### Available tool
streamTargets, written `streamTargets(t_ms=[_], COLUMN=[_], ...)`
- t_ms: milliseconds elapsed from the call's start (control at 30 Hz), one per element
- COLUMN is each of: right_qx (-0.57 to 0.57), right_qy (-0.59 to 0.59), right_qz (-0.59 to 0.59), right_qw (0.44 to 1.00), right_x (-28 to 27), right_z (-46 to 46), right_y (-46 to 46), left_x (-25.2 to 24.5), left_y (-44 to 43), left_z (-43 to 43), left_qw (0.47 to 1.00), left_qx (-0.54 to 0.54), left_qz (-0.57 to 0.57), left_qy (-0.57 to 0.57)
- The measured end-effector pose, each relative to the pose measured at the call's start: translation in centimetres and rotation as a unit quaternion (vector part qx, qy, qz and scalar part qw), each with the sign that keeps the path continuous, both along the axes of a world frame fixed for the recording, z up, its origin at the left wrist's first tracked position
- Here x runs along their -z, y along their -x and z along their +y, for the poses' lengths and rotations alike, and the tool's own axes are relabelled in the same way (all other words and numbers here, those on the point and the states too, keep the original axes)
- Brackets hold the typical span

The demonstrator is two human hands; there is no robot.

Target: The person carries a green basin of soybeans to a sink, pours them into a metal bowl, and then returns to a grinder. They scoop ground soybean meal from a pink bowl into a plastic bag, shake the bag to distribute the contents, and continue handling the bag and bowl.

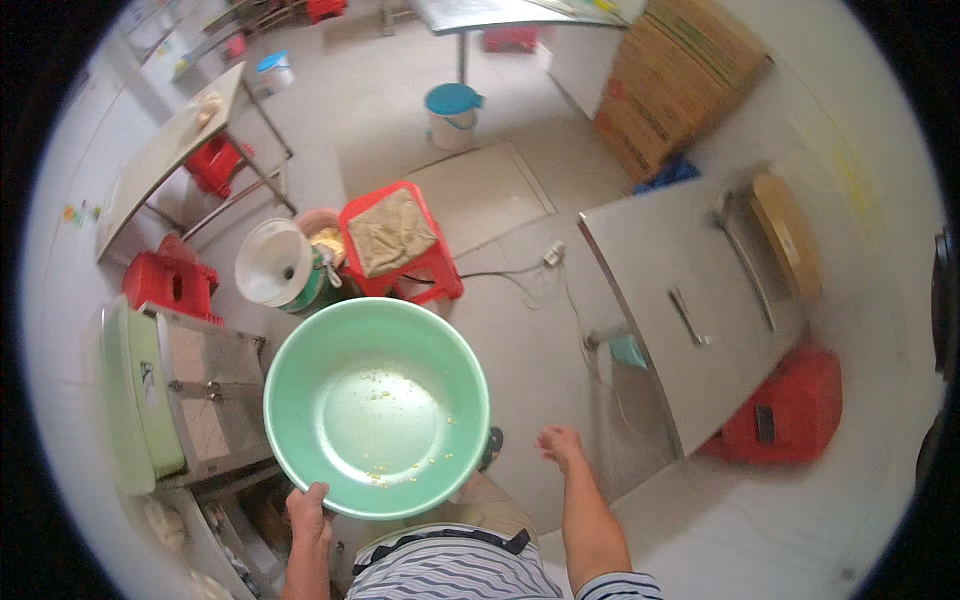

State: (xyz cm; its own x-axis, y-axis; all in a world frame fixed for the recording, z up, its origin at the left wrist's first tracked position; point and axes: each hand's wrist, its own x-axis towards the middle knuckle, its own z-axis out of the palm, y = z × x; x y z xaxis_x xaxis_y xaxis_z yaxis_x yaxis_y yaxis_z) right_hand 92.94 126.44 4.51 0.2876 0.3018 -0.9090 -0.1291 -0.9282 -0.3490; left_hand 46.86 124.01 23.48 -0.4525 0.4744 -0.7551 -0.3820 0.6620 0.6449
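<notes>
A large round green plastic basin is held out in front of my body, its inside facing up. A few small yellowish bits are scattered over its bottom and lower wall. My left hand grips the basin's near left rim, thumb over the edge. My right hand is off the basin, to its right above the floor, with nothing seen in it; its fingers look partly curled. Beyond the basin stands a red plastic stool with a folded tan cloth on its seat.
Left of the stool are a white bucket and a pinkish tub with yellow contents. A metal table stands at right, a red stool beside it. A cable with a socket lies on the floor. A lidded bucket stands farther off.
</notes>
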Motion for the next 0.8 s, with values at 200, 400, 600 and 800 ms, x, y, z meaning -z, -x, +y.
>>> streamTargets(t_ms=[200, 400, 600, 800], right_qx=[-0.098, -0.22, -0.267, -0.351], right_qy=[0.019, 0.03, -0.035, -0.169], right_qz=[0.024, 0.011, 0.022, -0.076], right_qw=[0.995, 0.975, 0.963, 0.918], right_x=[0.1, 1.1, 4.7, 12.8], right_z=[7.4, 17.9, 31.1, 45.1], right_y=[1.7, 4.2, 9.7, 15.8], left_x=[-1.1, 0.2, 1.0, 1.4], left_y=[0.3, 3.6, 7.1, 8.1], left_z=[4.0, 11.7, 20.9, 26.7], left_qw=[0.997, 0.985, 0.966, 0.955], left_qx=[-0.066, -0.157, -0.224, -0.23], left_qz=[0.025, 0.019, 0.06, 0.118], left_qy=[-0.026, -0.075, -0.119, -0.145])
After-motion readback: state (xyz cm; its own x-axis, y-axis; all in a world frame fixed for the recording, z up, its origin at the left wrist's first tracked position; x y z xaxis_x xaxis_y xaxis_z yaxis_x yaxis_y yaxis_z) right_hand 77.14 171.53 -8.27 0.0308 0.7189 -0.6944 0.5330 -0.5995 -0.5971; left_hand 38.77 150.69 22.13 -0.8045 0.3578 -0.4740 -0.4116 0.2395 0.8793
